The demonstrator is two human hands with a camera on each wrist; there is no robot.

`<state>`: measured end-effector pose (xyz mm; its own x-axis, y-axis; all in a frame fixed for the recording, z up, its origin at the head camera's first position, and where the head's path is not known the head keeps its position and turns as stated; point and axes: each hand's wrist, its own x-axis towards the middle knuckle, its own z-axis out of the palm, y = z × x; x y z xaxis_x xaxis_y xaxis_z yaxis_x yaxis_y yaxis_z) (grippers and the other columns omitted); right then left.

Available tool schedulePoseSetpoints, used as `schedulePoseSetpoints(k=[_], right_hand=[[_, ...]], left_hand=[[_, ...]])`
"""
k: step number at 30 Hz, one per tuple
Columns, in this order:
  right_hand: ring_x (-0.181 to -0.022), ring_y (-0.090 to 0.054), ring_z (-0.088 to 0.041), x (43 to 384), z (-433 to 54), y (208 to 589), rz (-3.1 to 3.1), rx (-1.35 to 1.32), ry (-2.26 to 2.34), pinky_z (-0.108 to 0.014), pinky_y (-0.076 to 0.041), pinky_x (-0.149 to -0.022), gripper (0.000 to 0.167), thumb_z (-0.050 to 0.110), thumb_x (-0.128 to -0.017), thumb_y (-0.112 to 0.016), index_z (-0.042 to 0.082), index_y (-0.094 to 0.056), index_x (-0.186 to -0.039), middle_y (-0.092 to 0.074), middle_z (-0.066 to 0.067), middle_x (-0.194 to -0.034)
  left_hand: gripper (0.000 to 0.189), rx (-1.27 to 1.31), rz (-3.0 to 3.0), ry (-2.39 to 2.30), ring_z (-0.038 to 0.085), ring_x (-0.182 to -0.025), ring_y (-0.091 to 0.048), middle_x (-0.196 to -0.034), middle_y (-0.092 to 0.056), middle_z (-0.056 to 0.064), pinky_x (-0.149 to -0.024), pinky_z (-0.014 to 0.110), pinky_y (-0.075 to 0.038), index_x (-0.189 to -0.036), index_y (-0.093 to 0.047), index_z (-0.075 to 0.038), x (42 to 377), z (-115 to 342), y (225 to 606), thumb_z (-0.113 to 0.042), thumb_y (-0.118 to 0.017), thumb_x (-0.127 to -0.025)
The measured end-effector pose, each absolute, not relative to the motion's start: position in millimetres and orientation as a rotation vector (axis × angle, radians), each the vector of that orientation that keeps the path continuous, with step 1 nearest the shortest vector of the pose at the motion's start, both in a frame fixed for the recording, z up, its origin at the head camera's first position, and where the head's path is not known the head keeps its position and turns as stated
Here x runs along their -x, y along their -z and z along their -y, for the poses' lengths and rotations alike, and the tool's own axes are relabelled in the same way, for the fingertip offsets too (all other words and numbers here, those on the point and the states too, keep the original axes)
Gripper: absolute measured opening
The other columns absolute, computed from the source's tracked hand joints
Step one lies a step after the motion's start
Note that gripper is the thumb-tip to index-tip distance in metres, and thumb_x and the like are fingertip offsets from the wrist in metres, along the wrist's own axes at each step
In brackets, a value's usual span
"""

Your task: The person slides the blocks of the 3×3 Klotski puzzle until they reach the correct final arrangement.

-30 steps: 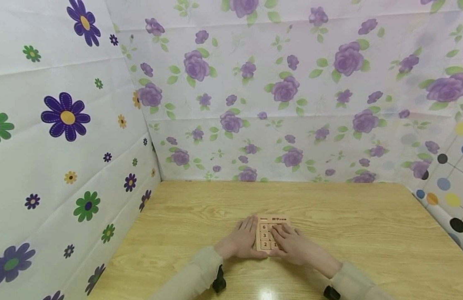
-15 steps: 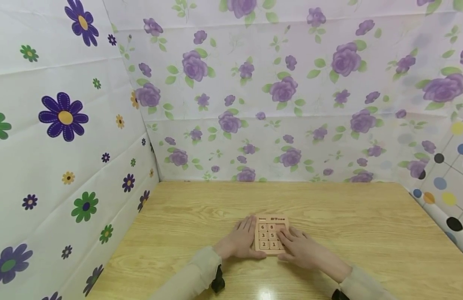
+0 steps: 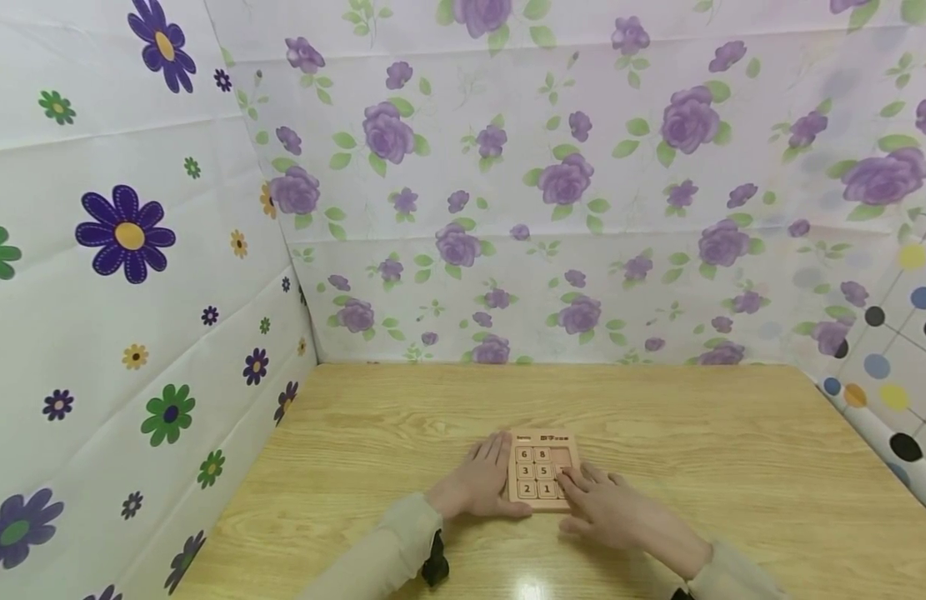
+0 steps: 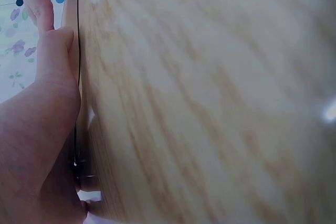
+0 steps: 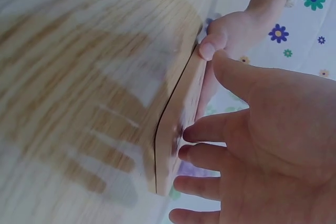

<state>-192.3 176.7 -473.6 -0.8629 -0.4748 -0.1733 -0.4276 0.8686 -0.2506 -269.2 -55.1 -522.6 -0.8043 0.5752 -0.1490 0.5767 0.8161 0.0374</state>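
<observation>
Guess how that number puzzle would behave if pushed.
The number puzzle would probably slide rather than tip, lying flat and low on the table. Its straight edge suggests stiffness. The tiles might shift, given the open slot.

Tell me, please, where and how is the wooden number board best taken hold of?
I would take the number board by its left and right edges, coming from both sides. It lies flat on the table, its sides standing above the surface. Number tiles cover much of its top and may slide; avoid those.
</observation>
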Motion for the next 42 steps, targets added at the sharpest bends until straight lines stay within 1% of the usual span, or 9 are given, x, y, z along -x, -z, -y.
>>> schedulePoseSetpoints(k=[10,15,22,30,37,42], right_hand=[[-0.143,-0.029,-0.043,194,-178,473,-2.817,0.686,0.305,-0.068,-0.024,-0.112,0.072,0.053,-0.093,-0.053,0.007,-0.041,-0.147,-0.039,-0.017,-0.152],[-0.142,-0.03,-0.044,199,-178,474,-2.821,0.694,0.306,-0.068,-0.025,-0.112,0.072,0.053,-0.093,-0.054,0.006,-0.042,-0.146,-0.041,-0.018,-0.151],[-0.142,-0.03,-0.043,207,-179,477,-2.8,0.703,0.292,-0.066,-0.025,-0.113,0.073,0.055,-0.095,-0.049,0.006,-0.039,-0.147,-0.038,-0.017,-0.153],[-0.142,-0.029,-0.046,213,-181,479,-2.79,0.709,0.339,-0.068,-0.026,-0.111,0.072,0.053,-0.096,-0.048,0.006,-0.036,-0.149,-0.035,-0.019,-0.154],[-0.142,-0.028,-0.045,216,-182,481,-2.799,0.695,0.319,-0.067,-0.025,-0.113,0.073,0.054,-0.095,-0.048,0.006,-0.036,-0.149,-0.035,-0.018,-0.154],[-0.142,-0.029,-0.046,220,-181,483,-2.809,0.705,0.303,-0.067,-0.025,-0.112,0.074,0.054,-0.095,-0.05,0.005,-0.036,-0.149,-0.036,-0.019,-0.153]], left_hand=[[0.121,-0.912,-2.845,0.004,0.029,-0.151,-0.011,-0.162,-0.007,0.018,-0.123,0.042,-0.019,-0.154,-0.005,0.001,269,55,521,-0.083,-0.045,-0.078],[0.122,-0.906,-2.844,0.003,0.028,-0.151,-0.009,-0.163,-0.005,0.018,-0.123,0.042,-0.018,-0.154,-0.004,0.001,269,55,522,-0.085,-0.044,-0.077],[0.122,-0.908,-2.842,0.011,0.028,-0.151,-0.008,-0.163,-0.004,0.017,-0.123,0.041,-0.016,-0.154,-0.002,0.0,270,55,523,-0.085,-0.042,-0.077],[0.121,-0.922,-2.836,-0.004,0.029,-0.151,-0.008,-0.163,-0.004,0.018,-0.123,0.041,-0.015,-0.154,-0.002,0.001,269,56,522,-0.084,-0.044,-0.078],[0.123,-0.923,-2.849,0.034,0.028,-0.151,-0.007,-0.163,-0.002,0.017,-0.123,0.042,-0.016,-0.154,0.0,-0.001,273,55,528,-0.086,-0.04,-0.077],[0.123,-0.905,-2.852,0.021,0.028,-0.152,-0.007,-0.163,-0.002,0.016,-0.123,0.042,-0.017,-0.155,0.0,-0.001,274,55,530,-0.086,-0.042,-0.076]])
